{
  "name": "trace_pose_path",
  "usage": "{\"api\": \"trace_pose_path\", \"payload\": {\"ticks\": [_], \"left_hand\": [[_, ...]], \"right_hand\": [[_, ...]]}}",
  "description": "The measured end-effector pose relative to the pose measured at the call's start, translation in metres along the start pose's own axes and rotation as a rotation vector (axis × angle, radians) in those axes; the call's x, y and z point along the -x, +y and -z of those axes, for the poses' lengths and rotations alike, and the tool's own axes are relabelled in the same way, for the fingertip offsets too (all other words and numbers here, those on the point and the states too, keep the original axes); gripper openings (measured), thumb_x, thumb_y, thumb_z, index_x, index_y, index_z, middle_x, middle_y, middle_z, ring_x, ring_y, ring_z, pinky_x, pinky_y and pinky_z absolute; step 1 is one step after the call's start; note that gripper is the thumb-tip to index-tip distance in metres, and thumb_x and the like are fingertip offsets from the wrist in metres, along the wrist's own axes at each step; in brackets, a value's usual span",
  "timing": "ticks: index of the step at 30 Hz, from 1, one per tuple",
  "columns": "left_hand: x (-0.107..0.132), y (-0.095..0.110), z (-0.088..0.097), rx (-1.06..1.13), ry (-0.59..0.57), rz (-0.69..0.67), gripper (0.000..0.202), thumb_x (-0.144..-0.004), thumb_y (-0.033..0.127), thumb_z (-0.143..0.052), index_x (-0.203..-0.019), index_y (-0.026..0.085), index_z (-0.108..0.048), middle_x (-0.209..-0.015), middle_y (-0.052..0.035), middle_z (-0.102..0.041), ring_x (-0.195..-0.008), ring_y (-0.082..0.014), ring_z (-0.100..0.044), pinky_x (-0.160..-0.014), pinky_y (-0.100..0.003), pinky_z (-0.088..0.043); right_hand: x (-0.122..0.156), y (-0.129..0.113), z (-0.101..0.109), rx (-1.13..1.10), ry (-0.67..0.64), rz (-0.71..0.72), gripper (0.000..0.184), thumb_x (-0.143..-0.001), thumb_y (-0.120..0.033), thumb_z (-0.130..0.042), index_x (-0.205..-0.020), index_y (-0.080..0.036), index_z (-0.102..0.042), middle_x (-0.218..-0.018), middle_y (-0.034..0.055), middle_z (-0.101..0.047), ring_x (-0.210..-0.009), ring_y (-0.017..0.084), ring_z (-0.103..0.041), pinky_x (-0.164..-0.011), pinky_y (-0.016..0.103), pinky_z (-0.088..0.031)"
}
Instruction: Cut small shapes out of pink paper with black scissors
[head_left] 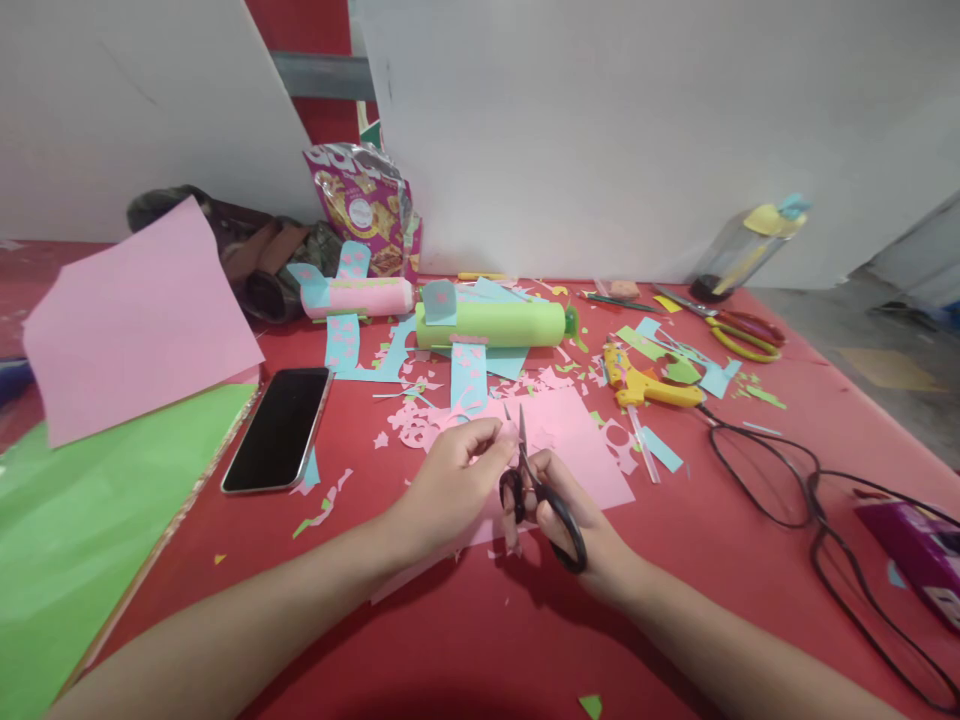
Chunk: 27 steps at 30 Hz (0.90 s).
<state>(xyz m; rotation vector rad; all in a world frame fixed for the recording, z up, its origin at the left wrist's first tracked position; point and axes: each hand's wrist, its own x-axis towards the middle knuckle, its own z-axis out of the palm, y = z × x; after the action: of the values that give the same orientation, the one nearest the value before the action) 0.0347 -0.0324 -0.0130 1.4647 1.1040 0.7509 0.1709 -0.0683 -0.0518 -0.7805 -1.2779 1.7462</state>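
Note:
Between thumb and fingers, my left hand (pixel 450 480) pinches a small piece of pink paper (pixel 509 432). My right hand (pixel 592 535) has its fingers through the black handles of a pair of scissors (pixel 564 528). The scissor blades are slightly apart and point away from me, right beside the small piece. Under both hands lies a pink paper sheet (pixel 581 440), partly hidden by them. Just beyond it are pink cut-out scraps (pixel 420 425) and a green paper airplane (pixel 495 325) with blue wings dotted in pink. A pink paper airplane (pixel 364 297) sits to its left.
At left are a phone (pixel 279 430), a large pink sheet (pixel 142 310) and green paper (pixel 112 530). At right lie a yellow glue gun (pixel 652 385) with a looping black cord (pixel 814 500), larger scissors (pixel 739 330) and a clear bottle (pixel 746 255). A snack bag (pixel 364 205) stands at the back.

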Motion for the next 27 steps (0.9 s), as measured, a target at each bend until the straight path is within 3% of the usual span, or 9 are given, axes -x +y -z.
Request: {"api": "trace_pose_path", "payload": {"ticks": [9, 27], "left_hand": [[0.0008, -0.0016, -0.0023, -0.044, 0.039, 0.009, 0.031, -0.081, 0.034, -0.036, -0.054, 0.019, -0.036, -0.046, 0.0047, -0.045, -0.043, -0.0095, -0.044, -0.043, -0.022, -0.032], [0.0008, -0.0054, -0.0046, -0.034, 0.074, 0.0, 0.029, -0.081, 0.026, -0.036, -0.054, 0.018, -0.03, -0.054, 0.0053, -0.03, -0.052, -0.0084, -0.03, -0.05, -0.02, -0.028]], "right_hand": [[0.001, -0.0008, -0.0011, 0.008, 0.052, -0.052, 0.037, -0.073, -0.054, -0.051, -0.077, -0.023, -0.03, -0.065, -0.005, -0.044, -0.053, 0.011, -0.048, -0.054, 0.028, -0.037], [0.0018, 0.0049, -0.0046, -0.017, 0.14, -0.091, 0.036, -0.071, -0.049, -0.057, -0.075, -0.023, -0.032, -0.057, -0.0079, -0.046, -0.05, 0.011, -0.051, -0.051, 0.027, -0.04]]}}
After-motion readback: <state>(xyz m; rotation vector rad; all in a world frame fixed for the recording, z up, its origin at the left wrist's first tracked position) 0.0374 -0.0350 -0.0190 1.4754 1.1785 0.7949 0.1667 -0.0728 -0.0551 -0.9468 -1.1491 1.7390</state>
